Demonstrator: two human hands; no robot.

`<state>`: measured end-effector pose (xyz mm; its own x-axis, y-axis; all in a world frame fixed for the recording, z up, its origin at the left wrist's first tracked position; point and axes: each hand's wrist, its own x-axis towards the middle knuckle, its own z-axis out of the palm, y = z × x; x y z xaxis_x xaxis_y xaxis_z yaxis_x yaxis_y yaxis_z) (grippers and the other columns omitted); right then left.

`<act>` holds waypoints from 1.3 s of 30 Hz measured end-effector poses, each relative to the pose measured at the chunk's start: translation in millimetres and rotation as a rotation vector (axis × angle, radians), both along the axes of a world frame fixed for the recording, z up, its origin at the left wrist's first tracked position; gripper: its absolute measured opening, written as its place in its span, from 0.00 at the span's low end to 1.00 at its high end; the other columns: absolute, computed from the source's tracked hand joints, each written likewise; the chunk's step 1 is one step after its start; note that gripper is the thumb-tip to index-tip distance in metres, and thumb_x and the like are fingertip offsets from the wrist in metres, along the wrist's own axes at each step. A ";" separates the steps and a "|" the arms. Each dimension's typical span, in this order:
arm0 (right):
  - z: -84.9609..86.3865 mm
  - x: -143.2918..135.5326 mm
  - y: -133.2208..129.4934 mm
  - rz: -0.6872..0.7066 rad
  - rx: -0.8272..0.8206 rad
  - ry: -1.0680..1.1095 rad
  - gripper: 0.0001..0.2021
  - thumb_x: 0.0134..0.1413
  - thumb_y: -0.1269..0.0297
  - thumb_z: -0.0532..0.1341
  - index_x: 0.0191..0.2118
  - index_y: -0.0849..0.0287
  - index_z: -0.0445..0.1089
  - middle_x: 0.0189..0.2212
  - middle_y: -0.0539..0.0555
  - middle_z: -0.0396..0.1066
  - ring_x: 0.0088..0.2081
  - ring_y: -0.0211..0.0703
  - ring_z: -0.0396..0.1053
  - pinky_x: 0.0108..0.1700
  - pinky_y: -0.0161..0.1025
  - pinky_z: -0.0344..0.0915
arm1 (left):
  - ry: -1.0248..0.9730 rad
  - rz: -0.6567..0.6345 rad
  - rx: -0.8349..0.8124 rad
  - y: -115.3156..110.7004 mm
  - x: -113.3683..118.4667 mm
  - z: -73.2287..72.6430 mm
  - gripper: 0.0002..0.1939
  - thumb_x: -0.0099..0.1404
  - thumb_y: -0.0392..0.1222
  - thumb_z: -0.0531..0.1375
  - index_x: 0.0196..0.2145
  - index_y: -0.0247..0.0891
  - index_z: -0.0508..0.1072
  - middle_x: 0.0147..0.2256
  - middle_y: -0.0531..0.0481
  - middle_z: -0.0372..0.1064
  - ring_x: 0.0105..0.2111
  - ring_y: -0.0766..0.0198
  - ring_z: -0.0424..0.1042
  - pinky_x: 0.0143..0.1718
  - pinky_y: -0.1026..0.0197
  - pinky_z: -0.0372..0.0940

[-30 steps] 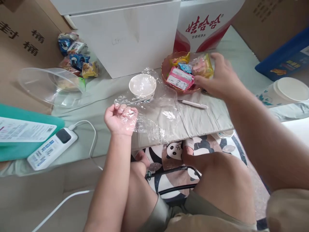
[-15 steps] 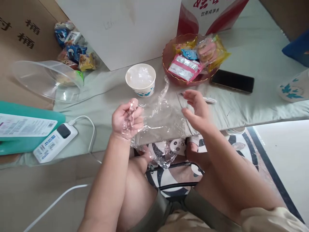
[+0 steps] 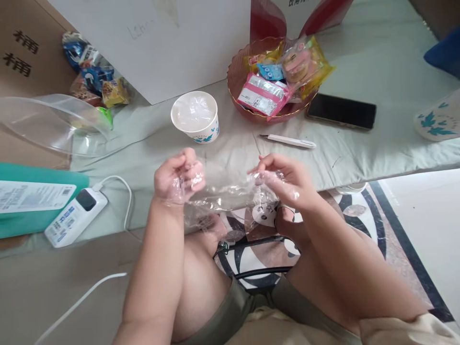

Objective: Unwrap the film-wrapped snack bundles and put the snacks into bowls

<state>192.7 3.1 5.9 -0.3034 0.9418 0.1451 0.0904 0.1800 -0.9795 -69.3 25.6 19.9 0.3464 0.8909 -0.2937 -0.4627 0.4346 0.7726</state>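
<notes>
A sheet of clear plastic wrap [image 3: 226, 194] stretches between my two hands, above the front edge of the cloth-covered surface, its lower part hanging in loose folds. My left hand [image 3: 181, 176] is closed around one end, with film spread over the fingers and wrist. At the other end my right hand [image 3: 282, 179] pinches the film between thumb and fingers, and some of it lies over the thumb. Just beyond my left hand stands a white paper cup [image 3: 201, 132] with blue leaf prints and clear crumpled film across its mouth. A white pen-shaped cutter [image 3: 291, 141] lies beyond my right hand.
A pink glass bowl [image 3: 235, 93] holds packaged snacks, beside a black phone [image 3: 341, 111]. Another paper cup [image 3: 438, 122] is at far right. To the left are a white power bank [image 3: 75, 218] with a cable, a green container [image 3: 36, 191], a clear plastic cover [image 3: 53, 120] and boxes.
My right hand has come down and taken hold of the wrap, which was hanging from my left hand alone. The sheet is now drawn out sideways between them. The view has shifted slightly.
</notes>
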 end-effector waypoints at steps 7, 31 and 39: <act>2.8 0.8 2.2 -0.474 -0.121 0.093 0.07 0.61 0.61 0.64 0.33 0.54 0.67 0.13 0.39 0.57 0.14 0.30 0.57 0.23 0.32 0.62 | 0.109 0.466 -0.035 -0.7 5.0 -1.0 0.11 0.66 0.50 0.60 0.36 0.39 0.74 0.23 0.56 0.68 0.23 0.69 0.71 0.29 0.65 0.73; -9.4 12.8 7.4 -0.283 -0.156 -0.065 0.09 0.57 0.58 0.63 0.40 0.56 0.73 0.33 0.51 0.75 0.27 0.37 0.73 0.32 0.39 0.71 | 0.721 0.104 0.094 -5.0 -6.3 -21.2 0.16 0.53 0.45 0.70 0.37 0.39 0.71 0.17 0.55 0.71 0.13 0.65 0.68 0.14 0.66 0.58; -22.2 19.3 9.8 -0.070 -0.068 -0.230 0.14 0.52 0.68 0.59 0.42 0.55 0.79 0.45 0.55 0.79 0.33 0.39 0.73 0.33 0.40 0.69 | 0.563 0.273 0.210 -5.9 -12.2 -11.5 0.16 0.55 0.42 0.68 0.40 0.45 0.69 0.12 0.65 0.60 0.09 0.70 0.54 0.11 0.66 0.47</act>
<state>211.9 12.9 -16.3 -0.2549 0.9668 0.0157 0.3221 0.1001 -0.9414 -81.4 19.7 8.4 -0.0557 0.9831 -0.1747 -0.0351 0.1729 0.9843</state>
